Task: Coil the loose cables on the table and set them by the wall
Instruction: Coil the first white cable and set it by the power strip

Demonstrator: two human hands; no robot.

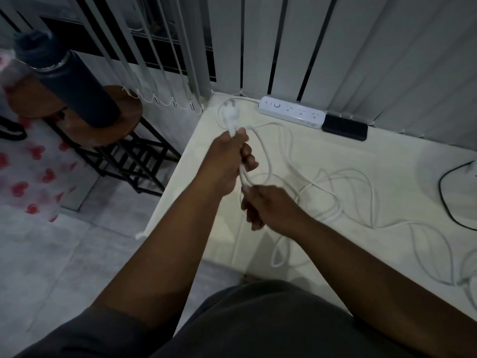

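Now my left grip point(229, 161) is curled round the white cable point(331, 217) just below its plug point(229, 117), held above the worktop point(387, 161). My right grip point(271, 205) pinches the same cable slightly lower. The rest sprawls in loose loops across the worktop, near the power strip point(291, 112) by the blinds.

Dark grey shirt point(258, 321) (short-sleeved) leaves forearms point(165, 241) bare.
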